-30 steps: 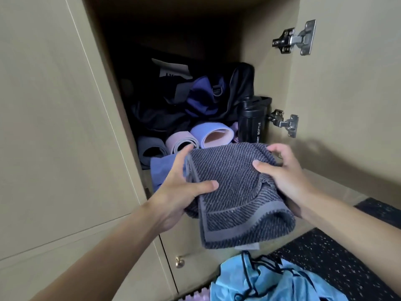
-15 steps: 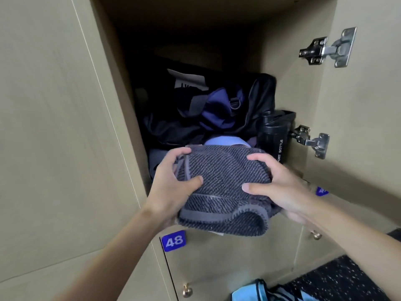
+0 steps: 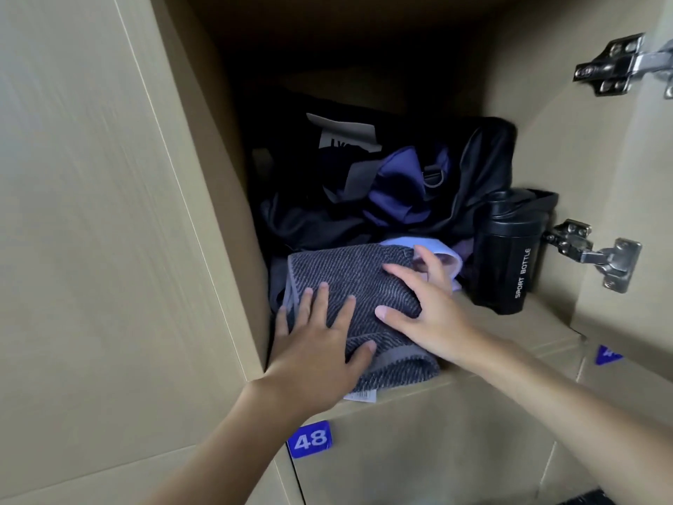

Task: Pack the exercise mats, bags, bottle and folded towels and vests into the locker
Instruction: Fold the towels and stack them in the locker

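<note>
Grey striped towel (image 3: 349,278): carried a moment earlier, since laid in the locker (image 3: 218,198); our left hand (image 3: 320,348) and right hand (image 3: 433,318) pressed it, fingers (image 3: 322,304) outspread.

Dark grey diagonal-striped towel (image 3: 349,286), black bottle (image 3: 510,256) with white lettering, blue "48" tag (image 3: 309,439).
</note>
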`<state>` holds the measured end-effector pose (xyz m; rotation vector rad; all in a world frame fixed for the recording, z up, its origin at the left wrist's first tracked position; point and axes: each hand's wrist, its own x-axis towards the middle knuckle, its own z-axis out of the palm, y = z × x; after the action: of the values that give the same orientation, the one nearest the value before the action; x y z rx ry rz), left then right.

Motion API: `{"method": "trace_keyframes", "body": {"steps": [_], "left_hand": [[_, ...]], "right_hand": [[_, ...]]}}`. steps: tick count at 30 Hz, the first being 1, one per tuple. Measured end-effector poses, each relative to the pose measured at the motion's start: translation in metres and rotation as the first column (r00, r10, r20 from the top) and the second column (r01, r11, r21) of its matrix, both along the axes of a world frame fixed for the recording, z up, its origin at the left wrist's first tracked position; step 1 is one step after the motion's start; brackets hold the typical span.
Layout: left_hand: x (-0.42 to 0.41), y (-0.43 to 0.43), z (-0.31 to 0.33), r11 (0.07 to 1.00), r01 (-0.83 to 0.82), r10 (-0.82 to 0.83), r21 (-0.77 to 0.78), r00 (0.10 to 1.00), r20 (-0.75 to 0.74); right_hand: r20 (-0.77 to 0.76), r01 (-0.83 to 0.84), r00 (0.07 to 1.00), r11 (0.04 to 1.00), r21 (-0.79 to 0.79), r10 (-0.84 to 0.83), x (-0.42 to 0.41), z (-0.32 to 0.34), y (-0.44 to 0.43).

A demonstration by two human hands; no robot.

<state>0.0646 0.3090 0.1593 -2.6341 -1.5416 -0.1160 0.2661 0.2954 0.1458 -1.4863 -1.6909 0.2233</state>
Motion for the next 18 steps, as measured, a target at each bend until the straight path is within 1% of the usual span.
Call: {"method": "trace_keyframes", "body": {"steps": [1, 2, 4, 7, 10, 11, 12, 13, 15, 17, 18], "left_hand": [[0.001, 0.000, -0.002, 1.000, -0.014, 0.014, 0.003, 1.000, -0.025], [0.001, 0.001, -0.003, 1.000, -0.024, 0.024, 0.007, 0.998, -0.050], [0.001, 0.002, -0.004, 0.999, -0.033, 0.035, 0.022, 0.995, -0.093], [0.001, 0.004, -0.003, 0.995, -0.089, 0.096, 0.048, 0.979, -0.178], [0.003, 0.001, 0.003, 0.979, -0.150, 0.185, 0.139, 0.941, -0.283], [0.004, -0.001, 0.005, 0.973, -0.132, 0.187, 0.191, 0.934, -0.304], [0.003, -0.001, 0.007, 0.969, -0.087, 0.157, 0.231, 0.939, -0.306], [0.001, -0.001, 0.007, 0.972, -0.030, 0.101, 0.234, 0.950, -0.295], [-0.003, 0.001, 0.005, 0.990, 0.024, 0.012, 0.142, 0.969, -0.247], [-0.006, 0.003, 0.002, 0.998, 0.000, 0.014, 0.060, 0.973, -0.232], [-0.005, 0.004, 0.000, 0.998, -0.006, 0.019, 0.055, 0.972, -0.234]], "right_hand": [[0.085, -0.041, 0.996, 0.999, 0.028, 0.038, 0.002, -0.004, -0.003], [0.142, -0.108, 0.984, 0.994, 0.003, 0.106, 0.005, -0.007, -0.006], [0.213, -0.193, 0.953, 0.974, -0.119, 0.215, 0.013, -0.015, -0.008], [0.267, -0.193, 0.928, 0.950, -0.246, 0.258, 0.015, -0.019, 0.001], [0.302, -0.158, 0.917, 0.934, -0.321, 0.259, 0.001, -0.016, 0.008], [0.307, -0.150, 0.918, 0.935, -0.322, 0.253, 0.000, -0.016, 0.008], [0.318, -0.145, 0.916, 0.940, -0.309, 0.245, 0.000, -0.017, 0.007], [0.338, -0.139, 0.911, 0.949, -0.283, 0.234, 0.001, -0.019, 0.005], [0.382, -0.131, 0.901, 0.969, -0.210, 0.205, 0.005, -0.022, 0.002], [0.379, -0.141, 0.903, 0.973, -0.183, 0.202, 0.007, -0.025, 0.001], [0.372, -0.148, 0.905, 0.972, -0.181, 0.207, 0.007, -0.026, 0.002]]}}
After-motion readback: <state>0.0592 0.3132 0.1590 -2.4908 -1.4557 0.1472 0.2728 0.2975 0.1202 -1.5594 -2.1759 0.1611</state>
